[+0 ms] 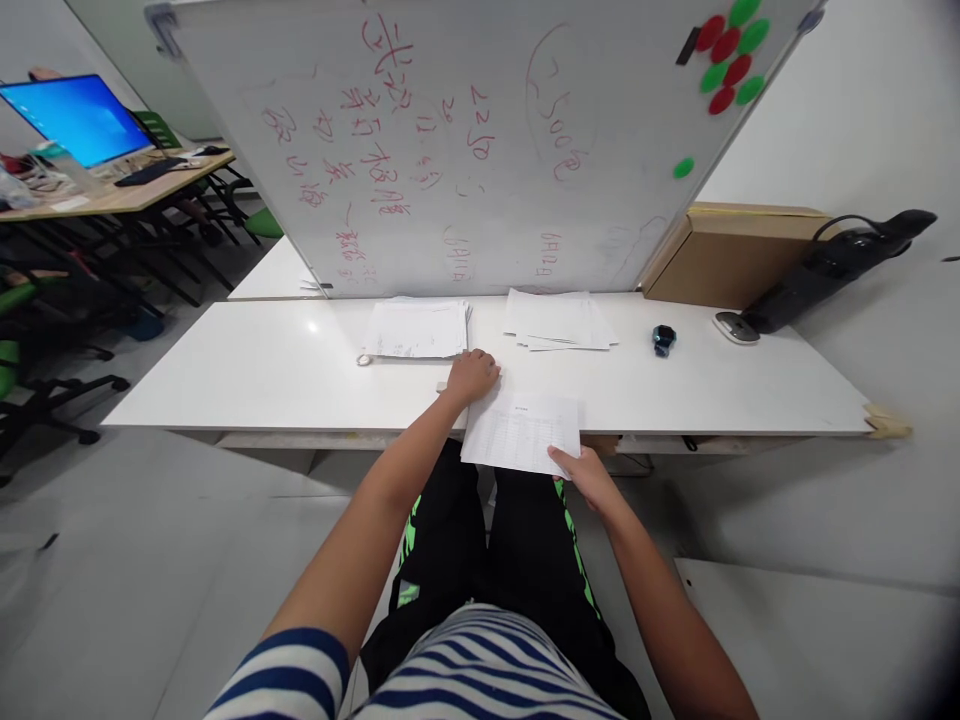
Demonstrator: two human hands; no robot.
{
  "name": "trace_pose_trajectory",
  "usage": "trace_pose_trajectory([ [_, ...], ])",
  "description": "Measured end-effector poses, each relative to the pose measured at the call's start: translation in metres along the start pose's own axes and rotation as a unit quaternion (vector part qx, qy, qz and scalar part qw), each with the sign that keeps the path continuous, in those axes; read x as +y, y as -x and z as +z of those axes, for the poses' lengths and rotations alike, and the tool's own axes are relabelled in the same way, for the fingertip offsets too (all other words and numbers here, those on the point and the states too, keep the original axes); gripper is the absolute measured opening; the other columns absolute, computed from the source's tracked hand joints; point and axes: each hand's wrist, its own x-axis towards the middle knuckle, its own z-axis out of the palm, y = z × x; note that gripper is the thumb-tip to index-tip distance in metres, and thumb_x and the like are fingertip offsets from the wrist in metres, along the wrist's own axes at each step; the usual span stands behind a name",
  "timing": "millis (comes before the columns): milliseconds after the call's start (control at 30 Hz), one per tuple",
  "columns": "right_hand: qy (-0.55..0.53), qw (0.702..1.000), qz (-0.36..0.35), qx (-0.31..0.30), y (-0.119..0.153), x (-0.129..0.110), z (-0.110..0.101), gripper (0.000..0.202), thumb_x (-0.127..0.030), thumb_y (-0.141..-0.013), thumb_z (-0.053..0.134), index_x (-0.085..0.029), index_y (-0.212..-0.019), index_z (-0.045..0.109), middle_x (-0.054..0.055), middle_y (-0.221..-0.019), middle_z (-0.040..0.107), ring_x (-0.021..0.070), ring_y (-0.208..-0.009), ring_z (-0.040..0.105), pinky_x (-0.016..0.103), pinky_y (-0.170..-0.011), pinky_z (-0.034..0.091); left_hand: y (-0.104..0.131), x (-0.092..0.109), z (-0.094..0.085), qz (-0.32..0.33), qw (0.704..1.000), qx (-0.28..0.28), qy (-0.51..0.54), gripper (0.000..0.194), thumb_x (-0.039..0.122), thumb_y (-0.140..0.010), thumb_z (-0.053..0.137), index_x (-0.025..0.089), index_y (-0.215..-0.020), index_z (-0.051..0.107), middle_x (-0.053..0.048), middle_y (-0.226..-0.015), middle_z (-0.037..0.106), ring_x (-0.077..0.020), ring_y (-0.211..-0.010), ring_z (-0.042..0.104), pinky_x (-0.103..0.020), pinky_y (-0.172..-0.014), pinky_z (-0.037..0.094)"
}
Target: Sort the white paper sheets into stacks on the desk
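Observation:
Sheets of paper printed with a table (521,430) lie at the desk's front edge, their near part jutting out over my lap. My right hand (589,475) pinches their lower right corner, thumb on top and fingers beneath. At their upper left corner, my left hand (474,376) is pressed down with its fingers curled together. A small pale object (442,387) pokes out beside that hand; most of it is covered, so its kind is unclear. Beyond the hands are a left paper stack (418,328) and a looser right paper pile (559,318).
A whiteboard (480,200) with red writing and magnets stands behind the white desk (247,370). A dark watch (663,340), a mouse (736,327), a black bottle (832,270) and a cardboard box (724,255) are at right. A small round item (364,360) lies left.

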Motion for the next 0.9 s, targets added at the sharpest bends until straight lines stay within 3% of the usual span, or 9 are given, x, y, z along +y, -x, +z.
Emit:
trace_pose_trajectory([
  [167, -0.021, 1.000, 0.013, 0.019, -0.002, 0.005, 0.003, 0.026, -0.027, -0.071, 0.071, -0.009, -0.091, 0.070, 0.011, -0.090, 0.072, 0.0182, -0.064, 0.065, 0.025, -0.049, 0.052, -0.005, 0.003, 0.008, 0.004, 0.999, -0.002, -0.053, 0.036, 0.036, -0.092, 0.038, 0.017, -0.118, 0.054, -0.014, -0.124, 0.050, -0.0329, -0.116, 0.042, -0.046, -0.094, 0.034],
  [367, -0.027, 0.999, 0.006, 0.019, -0.001, 0.010, 0.006, 0.026, -0.026, -0.071, 0.071, -0.009, -0.090, 0.069, 0.011, -0.086, 0.072, 0.0159, -0.058, 0.062, 0.024, -0.046, 0.050, -0.004, 0.003, 0.008, 0.000, 0.999, -0.014, -0.045, 0.037, 0.038, -0.092, 0.037, 0.018, -0.119, 0.053, -0.014, -0.126, 0.049, -0.0323, -0.117, 0.042, -0.045, -0.094, 0.034],
  [467, -0.026, 0.999, -0.016, 0.009, 0.002, 0.010, 0.008, 0.025, -0.027, -0.072, 0.071, -0.009, -0.088, 0.069, 0.011, -0.082, 0.072, 0.0153, -0.056, 0.061, 0.024, -0.045, 0.049, -0.003, 0.002, 0.003, 0.000, 1.000, 0.003, -0.025, 0.038, 0.044, -0.092, 0.038, 0.019, -0.113, 0.059, -0.012, -0.123, 0.054, -0.0309, -0.114, 0.047, -0.043, -0.091, 0.037],
  [567, -0.014, 0.999, -0.038, 0.005, 0.006, 0.009, 0.010, 0.022, -0.027, -0.072, 0.070, -0.009, -0.085, 0.069, 0.009, -0.076, 0.071, 0.0139, -0.052, 0.059, 0.023, -0.044, 0.048, -0.001, 0.001, -0.009, -0.001, 0.999, -0.001, 0.052, 0.044, 0.049, -0.094, 0.032, 0.020, -0.096, 0.065, -0.008, -0.105, 0.065, -0.0253, -0.101, 0.057, -0.036, -0.086, 0.041],
  [633, -0.009, 0.999, -0.045, 0.004, 0.009, 0.009, 0.010, 0.021, -0.027, -0.072, 0.070, -0.009, -0.084, 0.069, 0.008, -0.073, 0.071, 0.0131, -0.049, 0.057, 0.024, -0.044, 0.047, 0.002, 0.003, -0.020, -0.007, 0.990, 0.031, 0.136, 0.048, 0.050, -0.095, 0.027, 0.021, -0.089, 0.065, -0.005, -0.096, 0.069, -0.0214, -0.094, 0.060, -0.032, -0.082, 0.043],
  [800, -0.035, 0.998, -0.044, 0.035, 0.022, 0.010, -0.006, 0.029, -0.030, -0.072, 0.070, -0.009, -0.091, 0.068, 0.012, -0.089, 0.072, 0.0171, -0.062, 0.062, 0.026, -0.049, 0.051, 0.035, 0.016, -0.042, -0.059, 0.930, 0.204, 0.301, 0.056, 0.052, -0.097, 0.019, 0.019, -0.088, 0.062, -0.006, -0.094, 0.069, -0.0171, -0.088, 0.061, -0.028, -0.080, 0.046],
  [900, -0.047, 0.996, -0.051, 0.049, 0.034, 0.009, -0.023, 0.039, -0.037, -0.071, 0.072, -0.010, -0.099, 0.069, 0.013, -0.100, 0.071, 0.0216, -0.076, 0.066, 0.027, -0.053, 0.053, 0.074, 0.028, -0.039, -0.101, 0.900, 0.211, 0.368, 0.053, 0.053, -0.096, 0.022, 0.019, -0.095, 0.062, -0.007, -0.100, 0.068, -0.0172, -0.087, 0.061, -0.030, -0.080, 0.047],
])
